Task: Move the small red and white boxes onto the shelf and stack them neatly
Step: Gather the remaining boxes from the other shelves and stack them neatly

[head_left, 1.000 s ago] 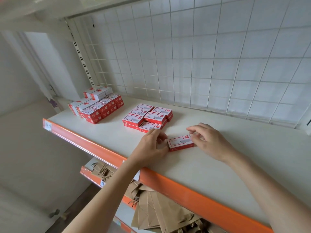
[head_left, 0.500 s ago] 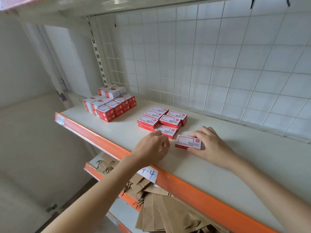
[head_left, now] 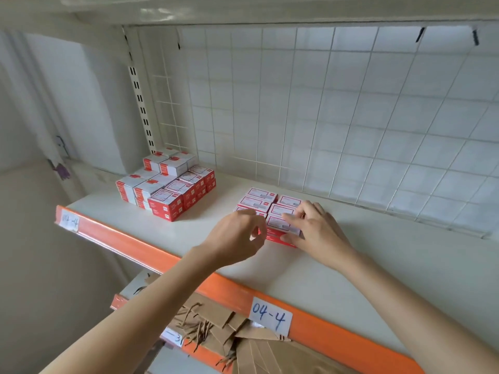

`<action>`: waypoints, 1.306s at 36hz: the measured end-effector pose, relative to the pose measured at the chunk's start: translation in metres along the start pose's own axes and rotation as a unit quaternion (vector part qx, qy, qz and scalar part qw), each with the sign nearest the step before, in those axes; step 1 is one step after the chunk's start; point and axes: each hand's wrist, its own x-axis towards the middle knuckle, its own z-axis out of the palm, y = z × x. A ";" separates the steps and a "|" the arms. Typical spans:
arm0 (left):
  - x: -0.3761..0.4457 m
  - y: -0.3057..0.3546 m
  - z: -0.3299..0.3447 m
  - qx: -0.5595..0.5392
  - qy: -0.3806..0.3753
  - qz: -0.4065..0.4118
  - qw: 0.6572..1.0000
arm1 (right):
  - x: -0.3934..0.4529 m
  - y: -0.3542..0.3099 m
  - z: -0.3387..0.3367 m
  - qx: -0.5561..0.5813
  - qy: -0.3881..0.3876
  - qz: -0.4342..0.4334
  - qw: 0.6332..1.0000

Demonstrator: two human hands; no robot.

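Both hands work at the small group of boxes (head_left: 270, 209) near the middle of the shelf (head_left: 378, 265). The right hand (head_left: 316, 230) pinches the front box (head_left: 283, 228) at its right end; the left hand (head_left: 237, 238) curls its fingers at the left end, seemingly guiding it. If one side pushes harder, the box may turn and disturb its neighbours. A taller stack (head_left: 167, 184) stands at ten o'clock. Below, brown paper bags (head_left: 243, 338) lie on the lower shelf.

Both hands work at a low stack (head_left: 267, 206) of red and white boxes on the shelf (head_left: 351, 265). The right hand (head_left: 317, 230) pinches the front box (head_left: 280, 225) atop the stack. The left hand (head_left: 237, 238), fingers curled, touches the stack's left front corner. A taller stack (head_left: 167, 184) stands well left of the low stack, near the wire grid (head_left: 324, 117).
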 end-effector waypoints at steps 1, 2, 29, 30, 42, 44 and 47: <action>0.003 -0.001 0.000 -0.002 -0.005 0.011 1.000 | 0.000 -0.001 -0.001 0.000 -0.005 0.003 1.000; 0.005 -0.002 0.000 -0.004 -0.011 0.021 1.000 | -0.001 -0.002 -0.003 0.003 -0.013 0.008 1.000; 0.039 0.221 0.069 -0.019 -0.141 0.327 0.934 | -0.246 0.045 -0.125 -0.070 -0.061 0.316 0.944; 0.037 0.238 0.072 -0.022 -0.142 0.332 0.932 | -0.262 0.050 -0.132 -0.074 -0.058 0.323 0.942; 0.018 0.424 0.132 -0.045 -0.178 0.371 0.911 | -0.446 0.102 -0.198 -0.082 -0.046 0.409 0.908; 0.019 0.449 0.140 -0.038 -0.174 0.383 0.907 | -0.468 0.115 -0.205 -0.075 -0.033 0.424 0.902; 0.026 0.480 0.154 -0.028 -0.174 0.404 0.897 | -0.492 0.137 -0.211 -0.067 -0.018 0.438 0.896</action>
